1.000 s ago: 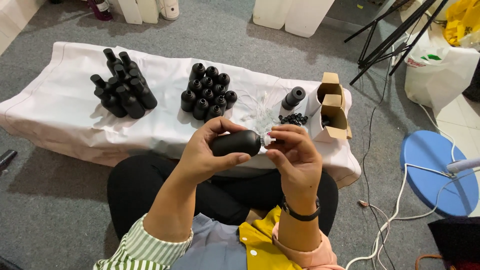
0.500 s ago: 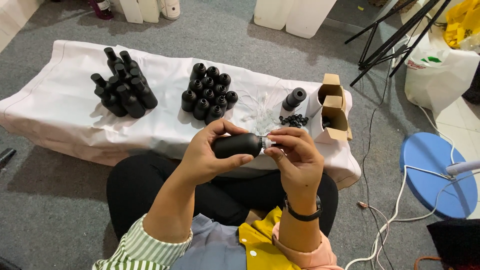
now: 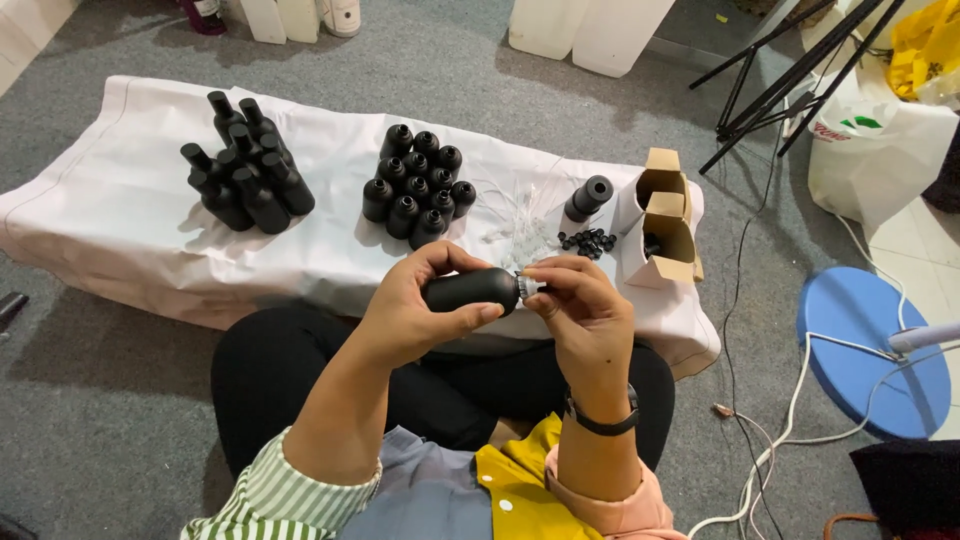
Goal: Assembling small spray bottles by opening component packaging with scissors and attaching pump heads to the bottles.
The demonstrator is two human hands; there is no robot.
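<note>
1. Grey carpet floor, with a low surface under a white cloth (image 3: 120,230) in front of a seated person; the work goes on above the lap, just short of the cloth's near edge
2. One black bottle (image 3: 470,290) lies on its side in the air, long axis running left to right, neck pointing right toward the other hand
3. Left hand (image 3: 420,310) is wrapped around the bottle's body, fingers over the top and thumb underneath, gripping it firmly
4. Right hand (image 3: 585,305) meets the neck end, fingertips pinched on a small pale fitting (image 3: 527,285) at the bottle's mouth; it is too small to say what kind of part it is
5. Both hands touch the bottle, the left carrying it, the right only at the opening
6. Further out on the cloth: a cluster of open black bottles (image 3: 418,185) straight ahead, a group of capped black bottles (image 3: 245,170) to the left, a heap of small black caps (image 3: 588,241) and thin clear tubes (image 3: 520,215) to the right, beside two open cardboard boxes (image 3: 665,215)
7. Compared with half a second earlier, the grip, the bottle's tilt and the pinch at the neck look the same; any shift is very slight
</note>
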